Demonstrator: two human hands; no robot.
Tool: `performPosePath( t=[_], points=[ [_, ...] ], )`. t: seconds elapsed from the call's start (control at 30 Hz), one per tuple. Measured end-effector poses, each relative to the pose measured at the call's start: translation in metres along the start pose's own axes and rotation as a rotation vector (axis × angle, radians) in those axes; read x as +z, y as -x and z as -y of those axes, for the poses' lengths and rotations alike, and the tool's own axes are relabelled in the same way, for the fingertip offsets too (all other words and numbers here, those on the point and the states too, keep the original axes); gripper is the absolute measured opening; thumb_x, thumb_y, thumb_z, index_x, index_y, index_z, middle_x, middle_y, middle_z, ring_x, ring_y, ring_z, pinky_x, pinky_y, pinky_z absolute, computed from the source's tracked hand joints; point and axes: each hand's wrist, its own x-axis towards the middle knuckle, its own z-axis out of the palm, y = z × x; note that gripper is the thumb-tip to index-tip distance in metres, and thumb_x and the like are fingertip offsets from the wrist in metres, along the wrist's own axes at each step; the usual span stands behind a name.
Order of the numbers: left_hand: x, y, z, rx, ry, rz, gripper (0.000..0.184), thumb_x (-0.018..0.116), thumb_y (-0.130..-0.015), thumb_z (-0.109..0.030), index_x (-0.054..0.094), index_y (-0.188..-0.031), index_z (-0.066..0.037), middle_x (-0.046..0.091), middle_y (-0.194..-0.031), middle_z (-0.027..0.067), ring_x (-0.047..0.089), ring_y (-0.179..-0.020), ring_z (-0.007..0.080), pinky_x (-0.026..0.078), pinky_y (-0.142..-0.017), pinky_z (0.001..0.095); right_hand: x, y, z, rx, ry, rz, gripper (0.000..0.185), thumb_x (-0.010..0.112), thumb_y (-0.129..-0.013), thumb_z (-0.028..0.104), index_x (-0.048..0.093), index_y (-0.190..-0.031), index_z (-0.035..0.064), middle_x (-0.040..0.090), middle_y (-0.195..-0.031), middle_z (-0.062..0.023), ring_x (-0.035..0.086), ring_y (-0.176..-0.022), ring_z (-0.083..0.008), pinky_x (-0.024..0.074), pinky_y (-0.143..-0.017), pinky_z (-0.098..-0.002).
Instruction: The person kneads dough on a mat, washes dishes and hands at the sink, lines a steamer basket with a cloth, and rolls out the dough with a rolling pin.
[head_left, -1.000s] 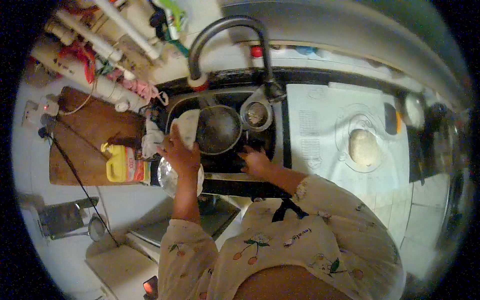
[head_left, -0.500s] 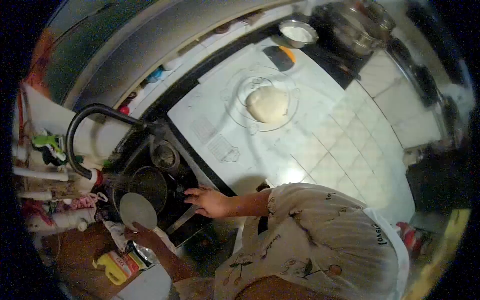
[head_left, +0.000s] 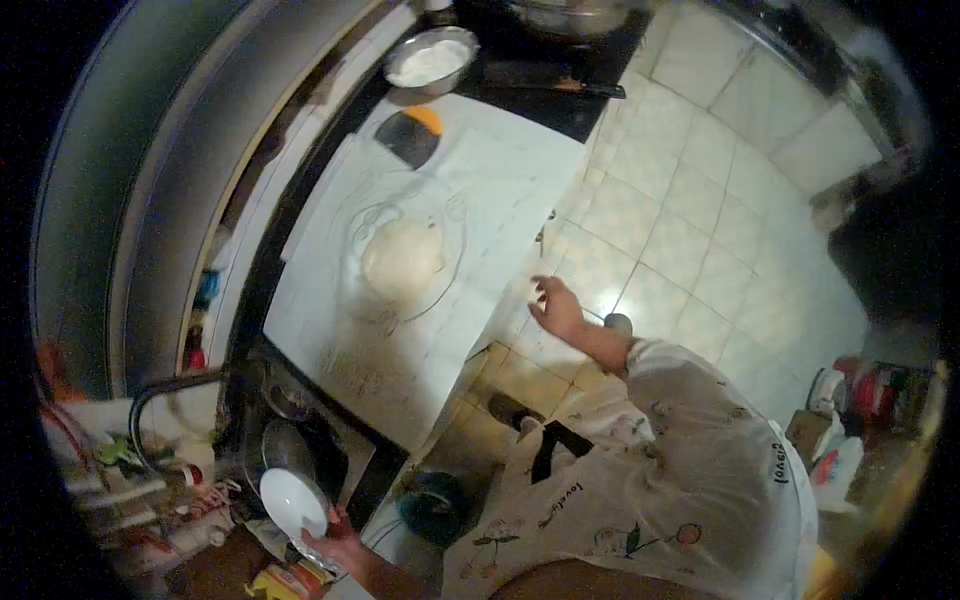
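Right hand (head_left: 557, 306) now beyond mat (head_left: 500, 190), above floor tiles (head_left: 690, 225)

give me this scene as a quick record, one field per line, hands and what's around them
left hand: fingers gripping the edge of a white dish
right hand: holding nothing visible, fingers loosely curled
white mat: bears a pale lump, apparently dough
dark tool with orange edge: flat near the mat's far end
metal bowl: beyond that tool, containing something white, perhaps flour
faucet: dark and curved, lower left of the picture
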Motion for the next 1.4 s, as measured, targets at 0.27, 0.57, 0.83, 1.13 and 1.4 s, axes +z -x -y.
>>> performPosePath(
  t=[0.27,0.57,0.83,1.13,1.4],
  points=[
    [0.13,0.134,0.142,-0.323,-0.25,0.13,0.055,0.06,-0.07,-0.032,0.045,-0.116,-0.005,0.054,-0.11,0.0132,0.054,-0.092,0.032,0.032,-0.092,0.0532,-0.005,-0.142,-0.098,0.214,0.231,0.382,0.059,0.059,-0.07,0.018,0.035,-0.123,0.0126,0.049,-0.107,-0.0168,0.053,-0.097,-0.0336,0.0442,-0.078,-0.0454],
    [0.255,0.189,0.291,-0.684,-0.59,0.458,0.041,0.045,-0.081,-0.023,0.045,-0.112,0.002,0.054,-0.103,0.0151,0.055,-0.091,0.028,0.045,-0.079,0.0393,-0.043,-0.085,-0.136,0.04,0.196,0.418,0.056,0.055,-0.07,0.011,0.035,-0.122,0.0028,0.049,-0.102,-0.0172,0.05,-0.097,-0.0333,0.0397,-0.082,-0.0428],
    [0.354,0.219,0.36,-0.623,-1.132,0.438,0.041,0.048,-0.082,-0.026,0.048,-0.112,0.001,0.055,-0.103,0.0126,0.055,-0.093,0.0241,0.043,-0.082,0.0355,-0.029,0.024,-0.184,-0.052,0.078,0.332,0.048,0.054,-0.069,0.012,0.041,-0.114,-0.0007,0.043,-0.114,-0.0197,0.04,-0.108,-0.0342,0.0307,-0.093,-0.0464],
    [0.354,0.112,0.481,-0.421,-0.841,0.334,0.029,0.042,-0.085,-0.017,0.041,-0.111,-0.003,0.052,-0.092,0.0103,0.052,-0.07,0.0198,0.048,-0.063,0.0346,-0.006,0.101,-0.215,-0.171,0.183,0.374,0.032,0.046,-0.077,0.012,0.052,-0.106,0.001,0.045,-0.113,-0.0175,0.042,-0.104,-0.0309,0.0314,-0.094,-0.0433],
    [0.334,0.109,0.47,-0.404,-0.931,0.17,0.029,0.038,-0.087,-0.018,0.041,-0.11,-0.001,0.053,-0.086,0.0107,0.051,-0.059,0.0189,0.048,-0.066,0.0372,-0.084,-0.053,-0.222,-0.204,0.066,-0.007,0.022,0.052,-0.077,0.012,0.058,-0.098,0.0058,0.058,-0.094,-0.0166,0.056,-0.087,-0.0323,0.0472,-0.071,-0.0389]
  ],
)
